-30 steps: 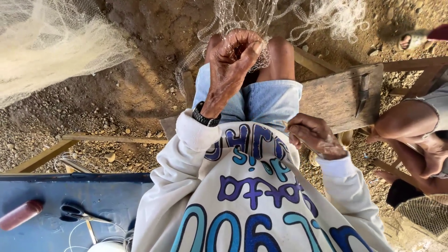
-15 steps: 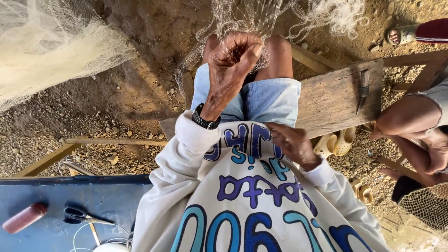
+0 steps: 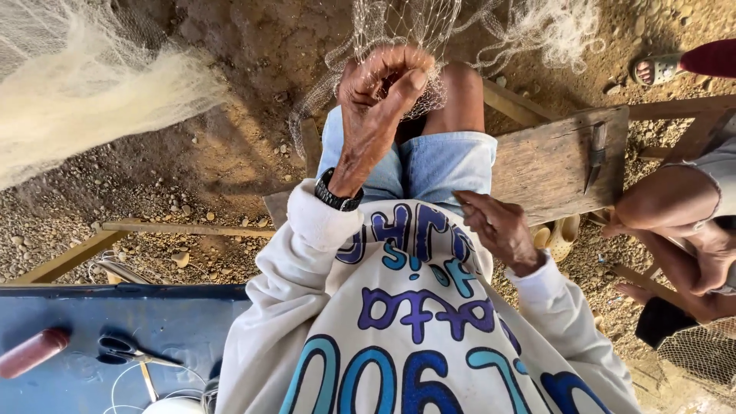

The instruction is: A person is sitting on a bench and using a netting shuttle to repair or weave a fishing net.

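My left hand point(image 3: 381, 86), a black watch on its wrist, is raised over my knees with its fingers closed on the mesh of a pale fishing net point(image 3: 399, 31) that hangs down in front of me. My right hand point(image 3: 500, 230) lies lower, against the hem of my white printed sweatshirt point(image 3: 414, 322) beside my blue denim shorts point(image 3: 437, 161). Its fingers are loosely bent, and whether they pinch a thin line I cannot tell.
A wooden bench board point(image 3: 552, 165) with a knife point(image 3: 595, 156) on it sits to my right. Another person's legs point(image 3: 675, 222) are beyond it, with a sandalled foot point(image 3: 658, 70) further off. A blue table point(image 3: 69, 314) bears scissors point(image 3: 126, 353) and a reddish cylinder point(image 3: 34, 351). Net is heaped point(image 3: 84, 100) on the gravel.
My right hand has shifted a little inward along the sweatshirt hem towards my lap. My left hand keeps its hold on the net, barely moving.
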